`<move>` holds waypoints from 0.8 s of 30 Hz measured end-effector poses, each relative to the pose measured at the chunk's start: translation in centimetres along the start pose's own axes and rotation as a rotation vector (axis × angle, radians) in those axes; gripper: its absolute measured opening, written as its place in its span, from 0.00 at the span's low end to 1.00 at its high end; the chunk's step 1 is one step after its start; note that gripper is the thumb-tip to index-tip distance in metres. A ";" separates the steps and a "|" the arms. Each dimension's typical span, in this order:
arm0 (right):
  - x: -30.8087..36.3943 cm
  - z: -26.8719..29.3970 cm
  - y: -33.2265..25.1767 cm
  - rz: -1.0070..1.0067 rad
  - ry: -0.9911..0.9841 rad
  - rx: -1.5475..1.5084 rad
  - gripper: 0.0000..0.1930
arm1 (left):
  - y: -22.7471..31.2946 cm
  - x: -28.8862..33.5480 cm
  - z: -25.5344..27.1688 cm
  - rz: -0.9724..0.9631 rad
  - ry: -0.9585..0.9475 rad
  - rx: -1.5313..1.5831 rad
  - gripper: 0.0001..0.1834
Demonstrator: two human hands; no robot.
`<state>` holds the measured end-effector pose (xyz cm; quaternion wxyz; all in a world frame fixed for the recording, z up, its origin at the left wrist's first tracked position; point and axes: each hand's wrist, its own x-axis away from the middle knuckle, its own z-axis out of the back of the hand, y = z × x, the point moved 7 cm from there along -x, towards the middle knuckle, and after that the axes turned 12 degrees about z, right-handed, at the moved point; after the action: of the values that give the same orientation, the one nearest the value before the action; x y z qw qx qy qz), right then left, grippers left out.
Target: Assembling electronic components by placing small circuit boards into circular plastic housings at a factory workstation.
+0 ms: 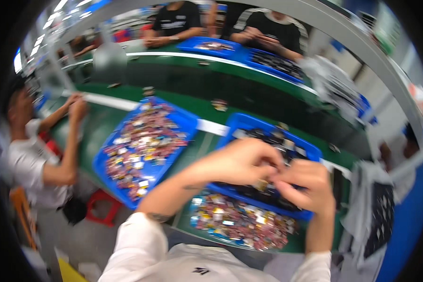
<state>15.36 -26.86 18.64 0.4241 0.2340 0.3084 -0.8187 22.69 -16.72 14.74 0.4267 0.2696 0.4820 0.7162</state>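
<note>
My left hand (246,162) and my right hand (308,184) meet over a blue tray (228,136) holding dark and pale small parts (293,148). Both hands are closed, with thumbs and fingertips pinched together. Whatever sits between the fingertips is too small and blurred to name. Just below the hands, on the near edge of the green table, lies a loose heap of small pink, white and yellow pieces (242,223). Part of the tray is hidden by my hands.
To the left, a second blue tray (192,123) holds similar small pieces (141,141). A co-worker (37,160) sits at the left. Two people sit across the green conveyor belt (188,77) by blue trays (185,45). Grey cloth (362,202) hangs at the right. A red stool (101,207) stands below.
</note>
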 end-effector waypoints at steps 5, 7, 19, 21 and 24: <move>1.2 0.3 0.8 -0.057 -0.010 -0.009 0.04 | 1.0 -0.7 -0.3 0.020 0.003 -0.037 0.10; 1.5 0.6 0.9 -0.076 0.036 -0.026 0.05 | 0.9 -0.8 -0.3 0.043 0.050 -0.042 0.14; 9.1 8.9 13.9 -0.650 0.345 0.370 0.24 | 2.0 0.9 4.1 -0.004 0.465 0.076 0.19; 15.1 12.0 19.4 -0.790 0.430 0.530 0.32 | 2.1 0.7 3.9 -0.031 0.476 0.091 0.19; 23.8 16.1 24.6 -1.207 0.364 0.716 0.40 | 2.3 0.5 3.8 -0.017 0.467 0.066 0.19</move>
<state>21.38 -62.37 7.04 -0.2625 0.2799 0.1624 -0.9090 24.68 -14.93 18.29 0.3007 0.1063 0.5929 0.7394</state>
